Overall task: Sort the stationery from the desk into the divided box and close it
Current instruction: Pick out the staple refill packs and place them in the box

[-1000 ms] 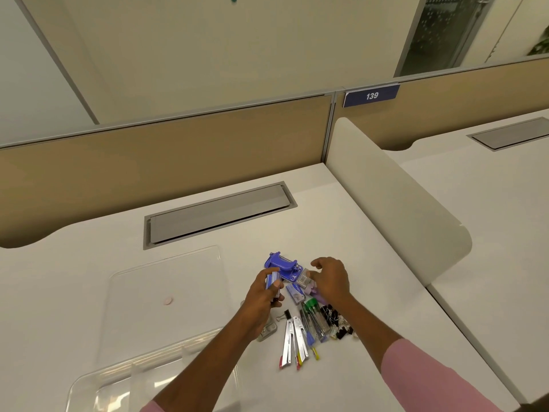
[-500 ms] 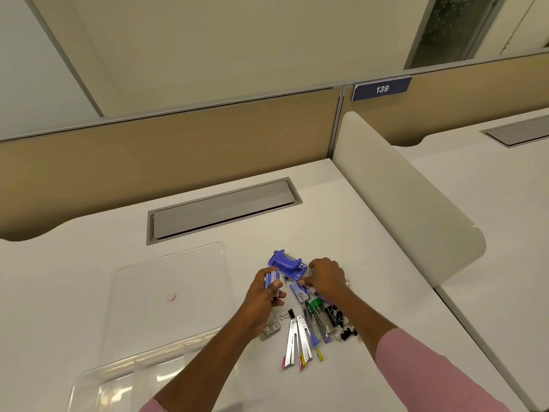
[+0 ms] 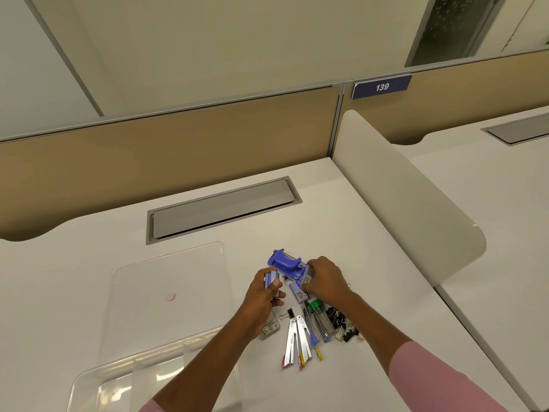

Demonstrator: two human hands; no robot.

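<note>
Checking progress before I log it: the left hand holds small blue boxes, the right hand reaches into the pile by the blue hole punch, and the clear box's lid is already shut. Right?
Not quite. The head view shows the clear box open, its lid lying back flat on the desk. The rest stands: the left hand holds small blue boxes, and the right hand reaches into the pile beside the blue hole punch.

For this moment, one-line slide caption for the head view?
Left hand holds small blue boxes; right hand picks among stationery beside the blue punch; clear box open.
</note>
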